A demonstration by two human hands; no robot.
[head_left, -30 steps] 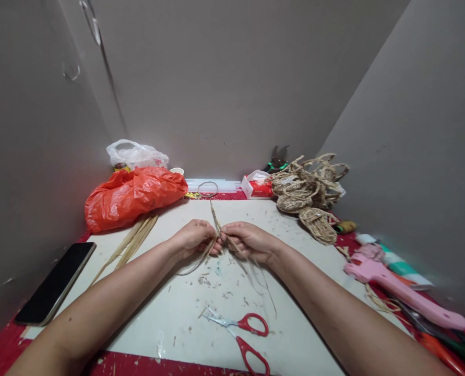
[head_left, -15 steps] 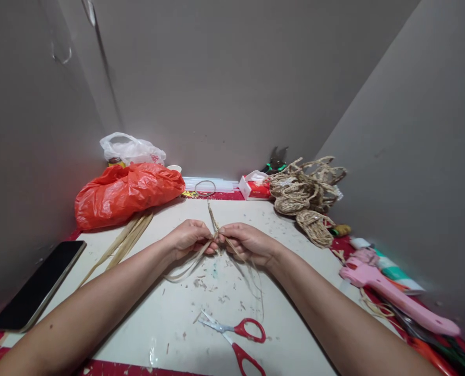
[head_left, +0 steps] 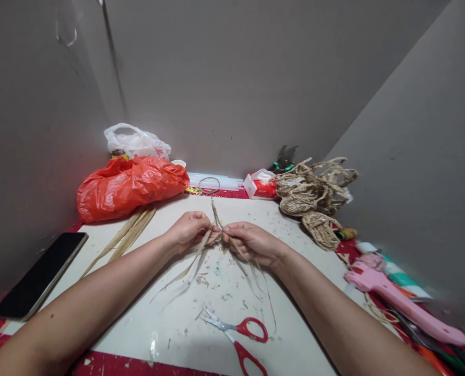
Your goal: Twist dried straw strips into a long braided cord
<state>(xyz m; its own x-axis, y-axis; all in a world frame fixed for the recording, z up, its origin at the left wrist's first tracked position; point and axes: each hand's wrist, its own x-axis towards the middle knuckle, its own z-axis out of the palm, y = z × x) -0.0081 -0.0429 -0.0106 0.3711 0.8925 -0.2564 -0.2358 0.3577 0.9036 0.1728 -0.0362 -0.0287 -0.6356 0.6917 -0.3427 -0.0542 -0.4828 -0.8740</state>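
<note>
My left hand (head_left: 189,231) and my right hand (head_left: 251,241) meet over the middle of a white board (head_left: 146,313), both pinched on thin dry straw strips (head_left: 216,219). A twisted end of the strips sticks up and away between the fingertips. Loose strip tails (head_left: 181,274) trail down toward me from each hand and lie on the board. Red-handled scissors (head_left: 240,334) lie open on the board just in front of my forearms, touching neither hand.
A black phone (head_left: 36,277) lies at the left edge. Long straw strips (head_left: 126,237), an orange plastic bag (head_left: 130,183) and a white bag (head_left: 136,141) sit back left. Woven straw pieces (head_left: 314,196) pile at back right; a pink glue gun (head_left: 396,297) lies right. Grey walls enclose the table.
The hands stay pinched together on the strips. The left-hand tail, earlier curled in a loop under the hand, now hangs out long and straighter toward me. The view has shifted slightly.
</note>
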